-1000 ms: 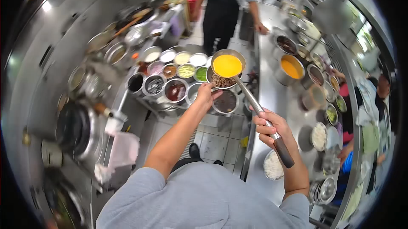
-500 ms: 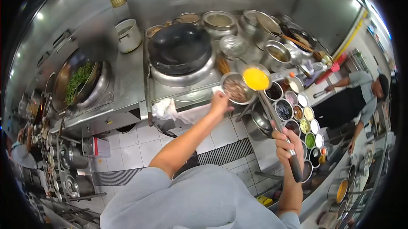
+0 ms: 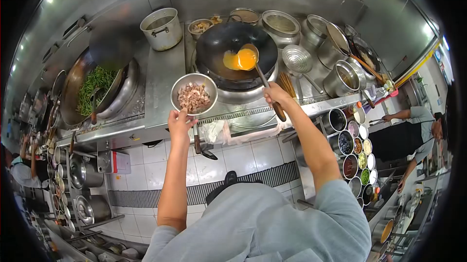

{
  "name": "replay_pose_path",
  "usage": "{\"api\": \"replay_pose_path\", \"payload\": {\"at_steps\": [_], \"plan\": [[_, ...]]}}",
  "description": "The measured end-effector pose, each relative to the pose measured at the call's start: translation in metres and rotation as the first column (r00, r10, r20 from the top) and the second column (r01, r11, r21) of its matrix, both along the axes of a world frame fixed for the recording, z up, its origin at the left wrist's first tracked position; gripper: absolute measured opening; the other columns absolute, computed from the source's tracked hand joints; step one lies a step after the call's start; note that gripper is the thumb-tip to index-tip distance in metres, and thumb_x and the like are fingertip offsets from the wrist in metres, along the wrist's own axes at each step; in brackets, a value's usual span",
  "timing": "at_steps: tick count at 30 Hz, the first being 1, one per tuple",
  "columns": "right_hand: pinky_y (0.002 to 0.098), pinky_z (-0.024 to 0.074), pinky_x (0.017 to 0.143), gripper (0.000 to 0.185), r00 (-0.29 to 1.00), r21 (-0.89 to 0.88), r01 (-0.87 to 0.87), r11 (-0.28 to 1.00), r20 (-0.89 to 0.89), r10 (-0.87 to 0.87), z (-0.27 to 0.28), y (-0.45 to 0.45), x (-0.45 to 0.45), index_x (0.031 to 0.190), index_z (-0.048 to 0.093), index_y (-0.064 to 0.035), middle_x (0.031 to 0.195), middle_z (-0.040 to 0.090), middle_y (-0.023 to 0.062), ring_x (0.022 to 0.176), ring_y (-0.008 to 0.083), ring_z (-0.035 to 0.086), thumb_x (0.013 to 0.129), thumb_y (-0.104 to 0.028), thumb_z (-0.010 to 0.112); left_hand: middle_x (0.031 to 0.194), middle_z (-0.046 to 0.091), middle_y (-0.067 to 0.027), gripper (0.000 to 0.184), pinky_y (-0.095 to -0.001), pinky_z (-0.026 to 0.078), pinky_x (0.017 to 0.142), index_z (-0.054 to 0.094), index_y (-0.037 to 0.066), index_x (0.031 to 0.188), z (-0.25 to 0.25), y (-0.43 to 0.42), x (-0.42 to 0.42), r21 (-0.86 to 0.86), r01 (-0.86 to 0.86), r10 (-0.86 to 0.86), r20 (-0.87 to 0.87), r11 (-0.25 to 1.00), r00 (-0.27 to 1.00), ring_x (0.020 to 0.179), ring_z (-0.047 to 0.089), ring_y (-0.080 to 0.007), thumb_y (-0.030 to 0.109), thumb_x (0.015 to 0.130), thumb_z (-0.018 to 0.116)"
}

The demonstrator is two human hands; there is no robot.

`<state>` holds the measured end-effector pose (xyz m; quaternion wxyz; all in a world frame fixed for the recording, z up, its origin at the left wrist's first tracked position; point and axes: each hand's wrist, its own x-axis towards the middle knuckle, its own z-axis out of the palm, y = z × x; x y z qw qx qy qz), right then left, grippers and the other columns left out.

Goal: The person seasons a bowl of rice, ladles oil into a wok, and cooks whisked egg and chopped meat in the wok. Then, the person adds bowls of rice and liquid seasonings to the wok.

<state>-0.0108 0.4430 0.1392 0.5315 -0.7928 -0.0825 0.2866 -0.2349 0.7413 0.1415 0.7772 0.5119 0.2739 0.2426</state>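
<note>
My left hand (image 3: 180, 122) grips the rim of a metal bowl (image 3: 173, 97) of chopped pinkish-brown meat (image 3: 193, 95), held in front and left of the wok. My right hand (image 3: 277, 94) is wrapped around the long handle of a ladle (image 3: 266, 83). The ladle's head is tilted inside the black wok (image 3: 206, 48). Bright orange-yellow liquid, like beaten egg (image 3: 242, 59), fills the ladle and lies on the wok's surface beside its lip. A white cloth (image 3: 214, 130) hangs at the stove's front edge below.
A second wok (image 3: 73, 87) with green vegetables stands at left, near a tall pot (image 3: 162, 36). At right are a perforated strainer (image 3: 296, 58), metal pots (image 3: 342, 78) and several seasoning tubs (image 3: 345, 143). A co-worker (image 3: 404, 133) stands far right; another person (image 3: 26, 169) is far left.
The ladle has swung left from beside the seasoning tubs into the wok, and its yellow liquid now runs out there. My left hand has lifted the meat bowl and carried it left.
</note>
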Motion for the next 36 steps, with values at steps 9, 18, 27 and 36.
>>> {"api": "replay_pose_path", "payload": {"at_steps": [9,18,27,36], "plan": [[0.0473,0.0524,0.071,0.045,0.277,-0.532,0.366,0.763,0.845,0.457,-0.018,0.003,-0.027,0.128,0.05,-0.0014,0.099,0.058,0.022,0.092,0.0366,0.061,0.083,-0.004,0.051,0.092,0.059,-0.0085,0.019,-0.0353,0.06,0.067,0.044,0.009,0.083,0.045,-0.049,0.017,-0.144,0.221,-0.216,0.052,0.964,0.975,0.082,0.063,-0.0203,0.015,0.094,0.059],[0.0437,0.05,0.089,0.052,0.436,-0.32,-0.887,0.332,-0.349,0.829,-0.245,-0.124,-0.147,0.134,0.05,-0.0089,0.115,0.062,0.0165,0.101,0.0342,0.061,0.088,-0.033,0.056,0.098,0.064,-0.0113,0.014,-0.0376,0.059,0.071,0.052,0.007,0.089,0.1,-0.137,0.072,-0.125,0.365,-0.362,0.046,0.923,0.931,0.088,0.065,-0.0207,0.018,0.094,0.059],[0.0497,0.053,0.083,0.031,0.517,0.355,0.815,0.457,-0.802,-0.3,-0.504,-0.208,-0.004,0.123,0.05,-0.0125,0.111,0.062,0.0087,0.1,0.0303,0.062,0.093,-0.022,0.054,0.107,0.06,-0.01,0.017,-0.0398,0.058,0.079,0.054,0.007,0.102,0.128,-0.202,0.132,-0.077,0.339,-0.339,0.022,0.938,0.941,0.094,0.064,-0.0233,0.019,0.092,0.061],[0.0361,0.048,0.09,0.033,0.842,0.075,0.533,0.843,0.05,-0.537,-0.361,-0.153,-0.066,0.12,0.057,0.001,0.115,0.064,0.0132,0.103,0.0284,0.061,0.091,-0.015,0.054,0.103,0.063,-0.0088,0.015,-0.0402,0.059,0.077,0.054,0.007,0.1,0.116,-0.184,0.097,-0.097,0.18,-0.176,0.051,0.979,0.983,0.093,0.064,-0.0211,0.018,0.092,0.062]]}}
